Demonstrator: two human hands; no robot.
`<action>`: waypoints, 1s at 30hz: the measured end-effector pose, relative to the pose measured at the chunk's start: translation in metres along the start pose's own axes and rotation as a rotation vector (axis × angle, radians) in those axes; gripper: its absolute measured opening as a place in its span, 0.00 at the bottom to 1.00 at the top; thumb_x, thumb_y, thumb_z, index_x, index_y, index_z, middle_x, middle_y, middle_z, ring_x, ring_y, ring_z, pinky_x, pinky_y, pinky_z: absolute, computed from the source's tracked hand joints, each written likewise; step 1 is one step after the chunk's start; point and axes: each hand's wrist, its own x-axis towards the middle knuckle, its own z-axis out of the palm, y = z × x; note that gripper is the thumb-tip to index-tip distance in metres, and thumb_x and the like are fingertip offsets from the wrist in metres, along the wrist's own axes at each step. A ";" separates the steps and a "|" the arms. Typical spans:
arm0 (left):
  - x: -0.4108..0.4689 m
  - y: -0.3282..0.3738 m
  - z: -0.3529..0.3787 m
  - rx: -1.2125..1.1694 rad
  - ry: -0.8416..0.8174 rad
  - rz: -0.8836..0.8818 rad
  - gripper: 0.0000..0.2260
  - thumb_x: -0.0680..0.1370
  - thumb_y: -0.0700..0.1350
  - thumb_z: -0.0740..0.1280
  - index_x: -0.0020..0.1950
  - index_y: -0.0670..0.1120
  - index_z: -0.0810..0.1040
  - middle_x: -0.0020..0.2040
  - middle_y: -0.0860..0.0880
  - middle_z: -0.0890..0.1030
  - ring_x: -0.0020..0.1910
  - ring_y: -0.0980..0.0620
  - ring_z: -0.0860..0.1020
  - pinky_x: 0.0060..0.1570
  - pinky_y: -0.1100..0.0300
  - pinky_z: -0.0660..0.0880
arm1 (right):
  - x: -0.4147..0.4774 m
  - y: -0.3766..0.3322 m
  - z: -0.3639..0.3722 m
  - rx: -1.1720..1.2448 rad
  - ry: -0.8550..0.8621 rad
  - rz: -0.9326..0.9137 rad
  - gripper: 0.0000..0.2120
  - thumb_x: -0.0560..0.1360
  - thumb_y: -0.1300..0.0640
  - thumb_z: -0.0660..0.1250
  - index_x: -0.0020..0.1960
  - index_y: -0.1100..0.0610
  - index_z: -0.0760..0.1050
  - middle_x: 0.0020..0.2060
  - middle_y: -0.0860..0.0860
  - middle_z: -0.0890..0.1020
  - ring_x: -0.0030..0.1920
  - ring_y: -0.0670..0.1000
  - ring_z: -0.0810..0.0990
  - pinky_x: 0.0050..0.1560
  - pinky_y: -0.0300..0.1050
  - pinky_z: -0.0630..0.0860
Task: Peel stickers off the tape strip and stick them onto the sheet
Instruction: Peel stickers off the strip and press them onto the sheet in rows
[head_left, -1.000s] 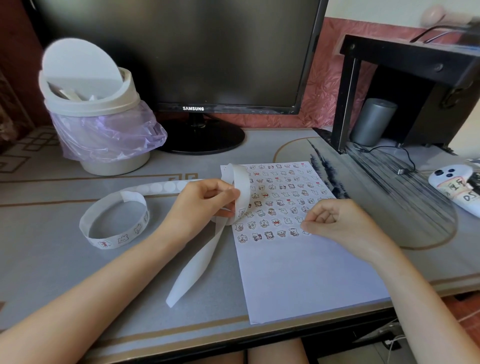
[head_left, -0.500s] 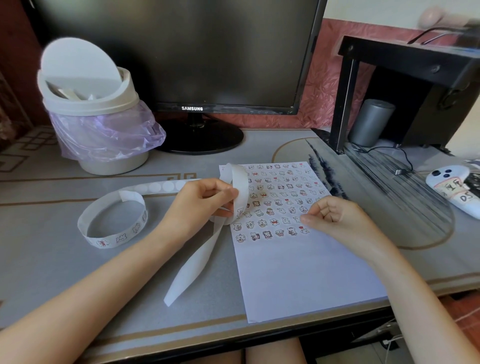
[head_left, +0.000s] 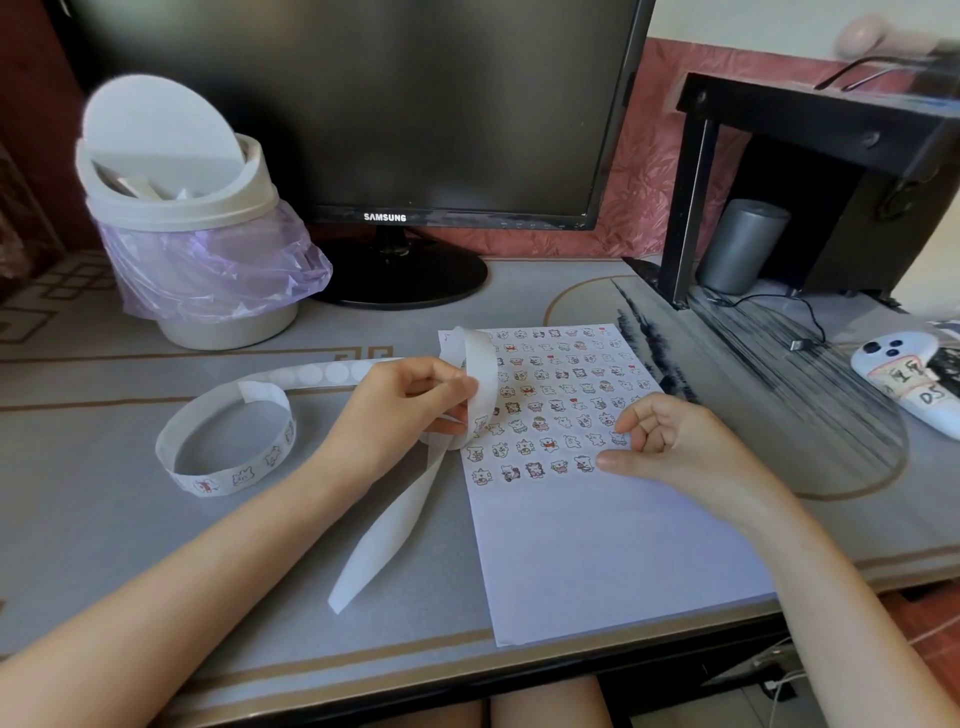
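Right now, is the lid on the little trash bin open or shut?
Open: the swing lid stands tilted up, and white scraps show inside the trash bin beneath it.

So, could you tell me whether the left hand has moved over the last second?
No. The left hand still pinches the tape strip at the sheet's left edge, just as before.

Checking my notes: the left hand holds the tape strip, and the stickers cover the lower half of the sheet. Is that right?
Not quite. In the head view the left hand holds the tape strip, but the stickers cover the upper half of the sheet; the lower half is bare.
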 end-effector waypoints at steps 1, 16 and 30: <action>0.000 0.000 0.000 0.001 -0.001 0.000 0.06 0.76 0.40 0.68 0.40 0.42 0.81 0.33 0.50 0.83 0.33 0.57 0.80 0.37 0.68 0.77 | 0.000 -0.001 -0.001 -0.006 -0.012 0.005 0.14 0.64 0.62 0.78 0.44 0.55 0.76 0.35 0.50 0.74 0.29 0.41 0.69 0.31 0.28 0.67; 0.000 0.000 0.000 -0.021 -0.003 0.009 0.06 0.77 0.39 0.67 0.41 0.41 0.81 0.33 0.50 0.82 0.32 0.57 0.80 0.36 0.67 0.78 | 0.004 -0.004 0.007 -0.128 0.062 0.003 0.06 0.70 0.61 0.73 0.42 0.55 0.76 0.35 0.50 0.76 0.31 0.43 0.71 0.33 0.35 0.68; 0.000 0.001 -0.003 -0.141 0.021 0.112 0.05 0.79 0.39 0.63 0.44 0.40 0.77 0.32 0.50 0.81 0.32 0.56 0.79 0.33 0.64 0.78 | 0.013 -0.065 0.070 0.240 -0.077 -0.303 0.09 0.68 0.62 0.75 0.46 0.54 0.77 0.39 0.49 0.82 0.39 0.44 0.79 0.43 0.35 0.73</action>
